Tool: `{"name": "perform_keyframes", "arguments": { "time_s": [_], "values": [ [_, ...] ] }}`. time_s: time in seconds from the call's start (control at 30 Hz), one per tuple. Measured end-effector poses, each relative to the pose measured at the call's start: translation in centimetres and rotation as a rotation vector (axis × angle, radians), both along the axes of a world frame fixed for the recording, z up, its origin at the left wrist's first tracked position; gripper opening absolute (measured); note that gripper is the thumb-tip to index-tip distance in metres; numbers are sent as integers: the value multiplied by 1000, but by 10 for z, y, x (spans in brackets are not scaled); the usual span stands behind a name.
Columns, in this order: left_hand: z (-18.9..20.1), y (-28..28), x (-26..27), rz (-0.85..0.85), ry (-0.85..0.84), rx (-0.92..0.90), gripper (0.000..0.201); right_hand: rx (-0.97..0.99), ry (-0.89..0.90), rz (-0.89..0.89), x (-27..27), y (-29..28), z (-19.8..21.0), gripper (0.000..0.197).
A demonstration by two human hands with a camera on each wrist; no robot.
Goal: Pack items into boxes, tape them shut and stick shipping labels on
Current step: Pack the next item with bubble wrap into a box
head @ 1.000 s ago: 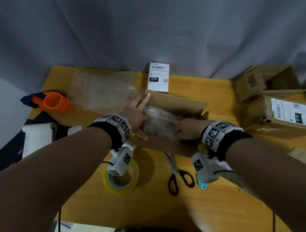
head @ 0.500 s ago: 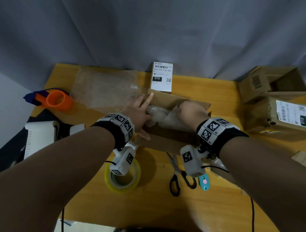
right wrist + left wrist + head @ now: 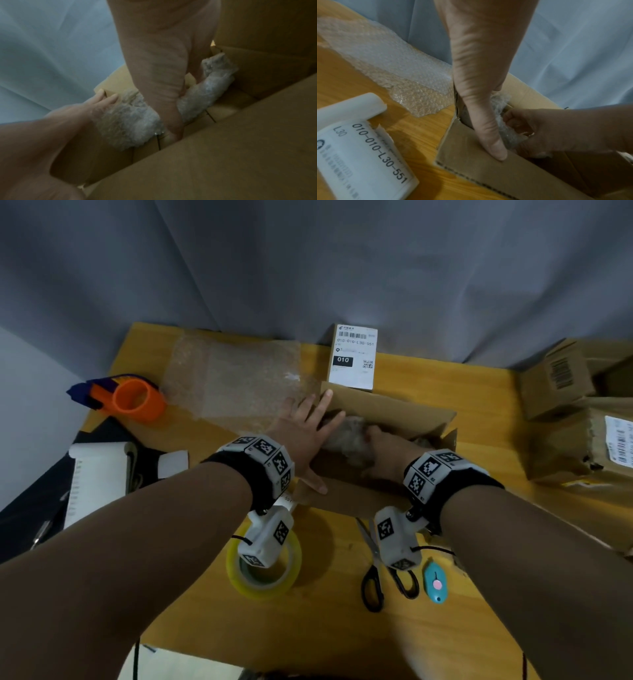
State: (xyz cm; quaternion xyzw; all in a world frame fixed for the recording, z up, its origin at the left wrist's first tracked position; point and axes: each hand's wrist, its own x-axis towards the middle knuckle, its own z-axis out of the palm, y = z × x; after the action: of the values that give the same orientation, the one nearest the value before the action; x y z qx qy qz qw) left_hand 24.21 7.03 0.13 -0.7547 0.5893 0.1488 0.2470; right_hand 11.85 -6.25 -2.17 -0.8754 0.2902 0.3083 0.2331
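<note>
An open cardboard box (image 3: 394, 412) lies at the middle of the wooden table. Inside it lies a bubble-wrapped item (image 3: 346, 440). My left hand (image 3: 308, 433) lies flat over the box's left end with its fingers straight. Its thumb (image 3: 494, 148) presses on the near flap. My right hand (image 3: 383, 453) reaches down into the box and grips the wrapped item (image 3: 506, 134) with curled fingers. In the right wrist view the wrap (image 3: 130, 121) runs under my right palm (image 3: 163, 81), and the left fingertips (image 3: 106, 98) touch its far end.
A loose bubble-wrap sheet (image 3: 233, 381) and an orange tape dispenser (image 3: 137, 398) lie at the back left. A shipping label (image 3: 352, 357) sits behind the box. A tape roll (image 3: 263, 570), scissors (image 3: 373, 577) and a blue cutter (image 3: 435, 580) lie in front. Labelled boxes (image 3: 582, 440) stand at the right.
My right hand has shifted from the item's right end towards its middle and sunk lower into the box with it. The left hand has stayed at the box's left end.
</note>
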Motion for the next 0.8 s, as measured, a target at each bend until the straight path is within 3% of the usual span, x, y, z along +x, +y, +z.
{"name": "perform_keyframes", "arguments": {
  "time_s": [0.1, 0.17, 0.3, 0.53, 0.7, 0.8],
  "values": [
    [0, 1, -1, -3, -15, 2, 137, -110, 69, 36, 7, 4, -11, 70],
    [-1, 0, -1, 0, -22, 3, 137, -151, 54, 41, 8, 6, -16, 52],
    [0, 0, -2, -11, -22, 2, 134, 44, 30, 77, 7, 1, -10, 28],
    [3, 1, -2, -51, -15, 5, 118, 210, 32, 63, -6, -2, 3, 35],
    [6, -1, -2, -29, -22, 56, 102, 0, 109, 111, -9, -8, -4, 37],
    [8, -2, -3, -33, -61, 69, 108, -78, -169, 128, -9, -7, 15, 39]
  ]
}}
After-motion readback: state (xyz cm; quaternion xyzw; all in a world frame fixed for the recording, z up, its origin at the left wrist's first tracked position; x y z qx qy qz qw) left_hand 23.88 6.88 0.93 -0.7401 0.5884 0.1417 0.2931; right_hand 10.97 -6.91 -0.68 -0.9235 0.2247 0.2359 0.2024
